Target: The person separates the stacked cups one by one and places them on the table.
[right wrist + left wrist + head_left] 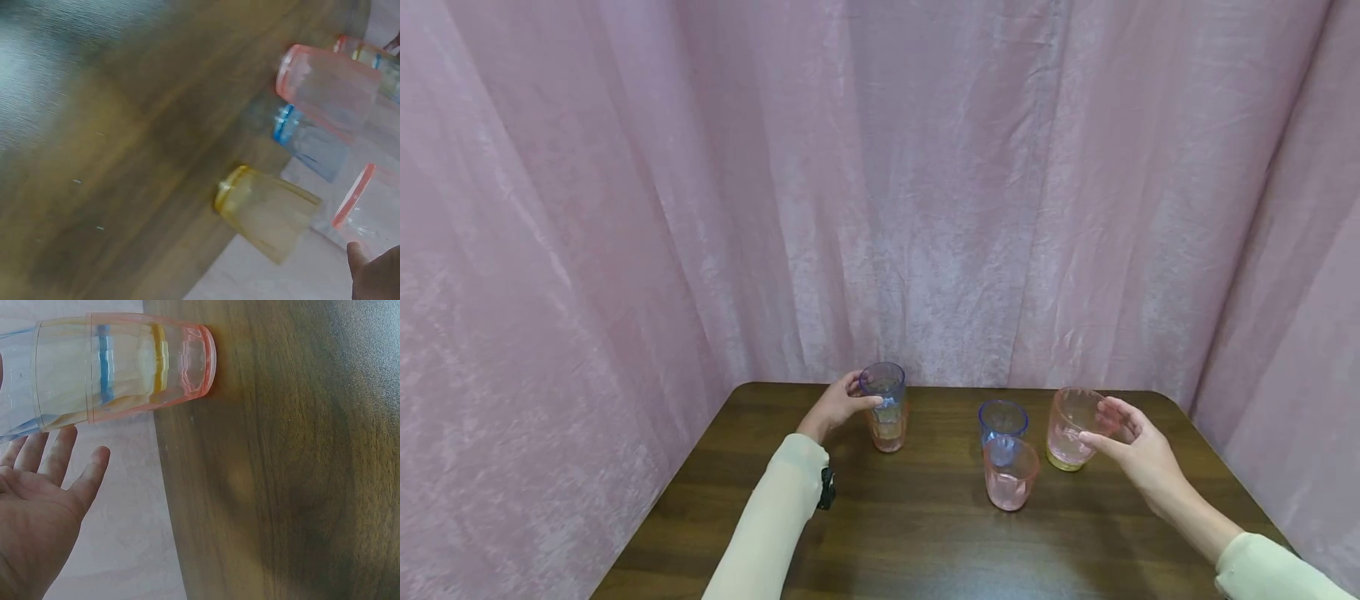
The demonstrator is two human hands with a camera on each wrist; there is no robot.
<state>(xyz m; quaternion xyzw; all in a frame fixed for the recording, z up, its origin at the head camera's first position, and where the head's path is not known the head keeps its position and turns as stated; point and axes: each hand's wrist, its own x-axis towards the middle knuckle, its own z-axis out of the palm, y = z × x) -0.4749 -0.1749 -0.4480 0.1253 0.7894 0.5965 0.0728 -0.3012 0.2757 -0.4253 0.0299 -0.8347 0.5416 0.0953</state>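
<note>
In the head view, my left hand (838, 406) holds a clear blue cup (886, 381) near its rim, thumb on the near side. The blue cup sits nested in a yellow cup (62, 369) and a pink cup (194, 362), which forms the base of this upright stack on the table. My right hand (1142, 454) holds another pink cup (1078, 417) by its side, thumb in front and fingers behind. A yellow cup (269, 212) stands upright on the table beneath it. In the right wrist view, the held pink cup (369, 219) is tilted and raised above the table.
Between the hands, a second blue cup (1002, 417) stands behind a third pink cup (1011, 479), both upright. The dark wooden table (925, 542) ends at the back before a pink curtain (940, 208), which also hangs on both sides.
</note>
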